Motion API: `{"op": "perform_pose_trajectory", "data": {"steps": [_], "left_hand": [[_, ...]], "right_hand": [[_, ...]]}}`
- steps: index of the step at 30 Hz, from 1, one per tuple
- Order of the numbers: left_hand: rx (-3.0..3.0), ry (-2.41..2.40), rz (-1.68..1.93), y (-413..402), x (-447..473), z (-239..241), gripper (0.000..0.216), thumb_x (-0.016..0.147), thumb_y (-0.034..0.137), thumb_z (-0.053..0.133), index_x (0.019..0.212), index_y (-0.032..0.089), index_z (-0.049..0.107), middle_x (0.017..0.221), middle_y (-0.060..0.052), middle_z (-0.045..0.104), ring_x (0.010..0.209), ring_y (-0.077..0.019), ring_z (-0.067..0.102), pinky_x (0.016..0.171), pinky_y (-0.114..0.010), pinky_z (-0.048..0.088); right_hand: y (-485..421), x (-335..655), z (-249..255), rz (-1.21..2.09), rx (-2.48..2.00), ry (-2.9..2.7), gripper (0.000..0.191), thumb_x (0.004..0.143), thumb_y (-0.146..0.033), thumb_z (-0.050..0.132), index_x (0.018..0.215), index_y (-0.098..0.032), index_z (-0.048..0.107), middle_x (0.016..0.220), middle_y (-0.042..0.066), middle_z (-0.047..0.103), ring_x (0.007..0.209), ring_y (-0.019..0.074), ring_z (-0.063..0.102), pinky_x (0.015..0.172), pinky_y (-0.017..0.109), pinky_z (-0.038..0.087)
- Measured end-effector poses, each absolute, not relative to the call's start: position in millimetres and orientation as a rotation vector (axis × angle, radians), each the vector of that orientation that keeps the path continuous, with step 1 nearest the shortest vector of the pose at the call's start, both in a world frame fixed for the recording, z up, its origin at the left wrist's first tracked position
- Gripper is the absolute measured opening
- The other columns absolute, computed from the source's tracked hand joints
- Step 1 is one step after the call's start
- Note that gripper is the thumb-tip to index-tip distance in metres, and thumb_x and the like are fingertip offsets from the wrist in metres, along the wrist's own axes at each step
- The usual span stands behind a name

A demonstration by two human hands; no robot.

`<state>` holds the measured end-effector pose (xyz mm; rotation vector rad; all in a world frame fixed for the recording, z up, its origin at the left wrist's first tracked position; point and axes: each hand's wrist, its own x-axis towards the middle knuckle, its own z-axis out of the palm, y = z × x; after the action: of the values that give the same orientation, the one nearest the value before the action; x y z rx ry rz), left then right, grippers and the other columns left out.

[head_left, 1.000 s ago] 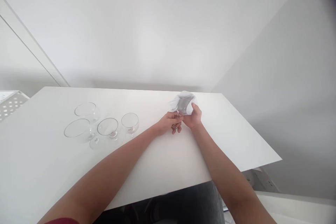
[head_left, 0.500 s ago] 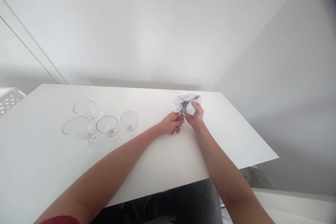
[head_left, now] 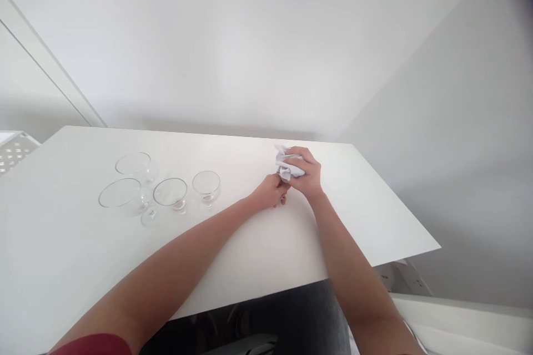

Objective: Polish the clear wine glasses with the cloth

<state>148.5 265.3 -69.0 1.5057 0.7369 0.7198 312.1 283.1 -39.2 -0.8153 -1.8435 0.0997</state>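
My right hand point(head_left: 306, 172) is closed around a bunched white cloth point(head_left: 293, 165) above the right half of the table. Just below and left of it, my left hand point(head_left: 270, 192) has its fingers curled in a grip. What it holds looks like a clear stemmed glass, mostly hidden by the cloth and my fingers. Left of my forearm stand several clear stemmed glasses, upright and close together: one at the back point(head_left: 133, 164), one front left point(head_left: 120, 193), one in the middle point(head_left: 170, 192) and one at the right point(head_left: 206, 183).
The white table point(head_left: 233, 266) has its far edge near a pale wall point(head_left: 233, 55). A dark surface point(head_left: 308, 316) lies below the near edge. At far left is a white perforated piece point(head_left: 16, 154), and a white ledge point(head_left: 466, 316) is at lower right.
My right hand has turned over the cloth, so its back and fingers now cover the top. The cloth is more tightly bunched. My left hand stays nearly in place.
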Motion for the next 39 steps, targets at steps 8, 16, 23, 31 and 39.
{"op": "perform_pose_trajectory", "data": {"steps": [8,16,23,31,39], "left_hand": [[1.459,0.606,0.694,271.5,147.6,-75.2,0.021,0.093,0.037,0.061,0.088,0.02,0.051,0.064,0.005,0.053,0.052,-0.0137,0.064,0.036,-0.021,0.039],[1.278,0.495,0.75,272.1,144.0,-67.3,0.036,0.088,0.05,0.071,0.083,0.018,0.054,0.059,0.005,0.048,0.055,-0.0158,0.066,0.04,-0.023,0.04],[1.236,0.532,0.89,276.1,146.6,-72.7,0.041,0.089,0.054,0.067,0.077,0.018,0.052,0.062,0.002,0.052,0.057,-0.0154,0.066,0.041,-0.023,0.042],[1.135,0.539,1.0,277.7,150.4,-77.8,0.043,0.088,0.059,0.069,0.09,0.02,0.053,0.074,-0.001,0.059,0.071,-0.0184,0.068,0.05,-0.028,0.055],[1.205,0.475,0.981,277.0,151.9,-76.4,0.04,0.091,0.054,0.068,0.104,0.016,0.069,0.102,-0.011,0.072,0.102,-0.0263,0.069,0.092,-0.046,0.057]], "right_hand": [[289.8,311.1,-52.8,0.839,-0.978,-1.219,0.029,0.078,-0.046,0.08,0.089,-0.021,0.068,0.083,0.003,0.067,0.07,0.0179,0.061,0.064,0.033,0.052],[285.4,303.7,-54.0,1.527,-0.941,-1.189,0.07,0.077,-0.083,0.056,0.102,-0.019,0.065,0.078,0.011,0.072,0.07,0.0308,0.07,0.047,0.04,0.054],[279.2,285.4,-54.0,1.462,-1.04,-1.148,0.064,0.082,-0.081,0.061,0.096,-0.018,0.063,0.047,0.0,0.058,0.034,0.0197,0.052,0.027,0.032,0.041],[284.2,284.6,-66.1,1.358,-1.061,-1.111,0.061,0.07,-0.078,0.078,0.079,-0.022,0.056,0.047,-0.005,0.05,0.033,0.0103,0.042,0.025,0.023,0.028],[283.5,290.9,-55.6,1.363,-0.893,-1.147,0.05,0.072,-0.061,0.087,0.09,-0.02,0.062,0.059,-0.003,0.059,0.042,0.0107,0.046,0.036,0.025,0.035]]}}
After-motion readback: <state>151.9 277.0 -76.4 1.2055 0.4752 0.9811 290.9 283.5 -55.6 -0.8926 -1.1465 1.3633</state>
